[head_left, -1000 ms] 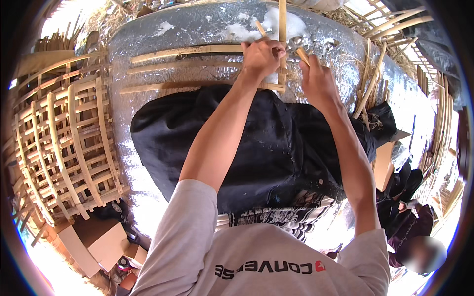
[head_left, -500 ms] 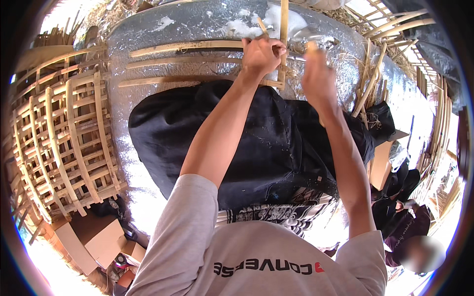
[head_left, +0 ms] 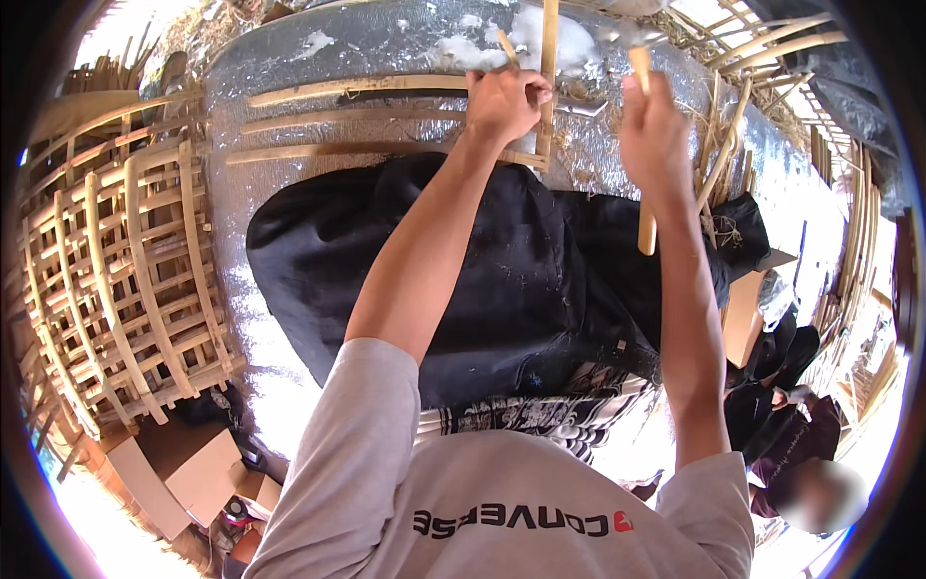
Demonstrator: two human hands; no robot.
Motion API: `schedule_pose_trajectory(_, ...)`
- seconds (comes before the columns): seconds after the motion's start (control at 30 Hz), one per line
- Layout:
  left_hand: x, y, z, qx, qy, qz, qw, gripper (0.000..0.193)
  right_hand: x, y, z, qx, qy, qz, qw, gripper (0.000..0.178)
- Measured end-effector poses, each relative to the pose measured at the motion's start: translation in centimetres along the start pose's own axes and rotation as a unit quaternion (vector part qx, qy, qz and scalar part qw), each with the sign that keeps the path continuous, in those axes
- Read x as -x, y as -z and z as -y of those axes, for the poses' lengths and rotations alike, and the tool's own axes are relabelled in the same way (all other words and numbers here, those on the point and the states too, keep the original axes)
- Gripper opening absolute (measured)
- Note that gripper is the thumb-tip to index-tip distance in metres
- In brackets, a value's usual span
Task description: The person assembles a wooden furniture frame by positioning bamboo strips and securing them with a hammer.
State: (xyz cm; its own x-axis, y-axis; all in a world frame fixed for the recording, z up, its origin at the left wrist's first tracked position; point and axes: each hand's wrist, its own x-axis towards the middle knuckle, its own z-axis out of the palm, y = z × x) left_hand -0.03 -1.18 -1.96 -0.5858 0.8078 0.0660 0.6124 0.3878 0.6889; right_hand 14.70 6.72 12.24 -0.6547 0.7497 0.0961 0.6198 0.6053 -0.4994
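My left hand (head_left: 503, 102) is closed in a pinch over the bamboo strips, beside an upright strip (head_left: 549, 43). What its fingertips hold is hidden. A short wooden stick (head_left: 507, 46) pokes out beyond its knuckles. Three long bamboo strips (head_left: 357, 87) run leftward from there, roughly parallel. Raised to the right of the joint, my right hand (head_left: 656, 135) grips what looks like a hammer (head_left: 646, 227) by its wooden handle; the head is blurred. A shiny metal piece (head_left: 584, 108) lies between the hands.
Black cloth (head_left: 415, 280) covers my lap, on a silvery sheet (head_left: 231, 193). A woven bamboo lattice (head_left: 116, 289) stands at left, above an open cardboard box (head_left: 203, 473). Bamboo poles (head_left: 854, 232) lean at right. Another person (head_left: 801, 444) sits at the lower right.
My right hand has risen away from the strips, to the right, with the hammer. My left hand and the strips have shifted slightly left in view.
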Motion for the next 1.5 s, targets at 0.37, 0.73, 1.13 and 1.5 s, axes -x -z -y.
schedule_pose_trajectory(0.37, -1.2, 0.7, 0.4, 0.021, 0.032, 0.097, 0.995, 0.019, 1.7, 0.0, -1.3, -0.008, -0.052, 0.077, 0.996, 0.032)
schedule_pose_trajectory(0.73, -0.4, 0.2, 0.5, 0.046, -0.012, 0.029, 0.998, 0.004, 1.3, -2.5, -2.5, 0.038, 0.011, 0.092, 0.995, 0.028)
schedule_pose_trajectory(1.13, -1.0, 0.4, 0.5, 0.028, -0.008, 0.043, 0.999, 0.006, 0.9, -0.8, -0.8, 0.055, -0.005, 0.109, 0.992, 0.027)
schedule_pose_trajectory(1.5, -0.6, 0.7, 0.8, 0.014, -0.005, 0.056, 0.998, 0.008, -0.5, -0.1, -0.5, 0.028, -0.071, 0.115, 0.990, 0.034)
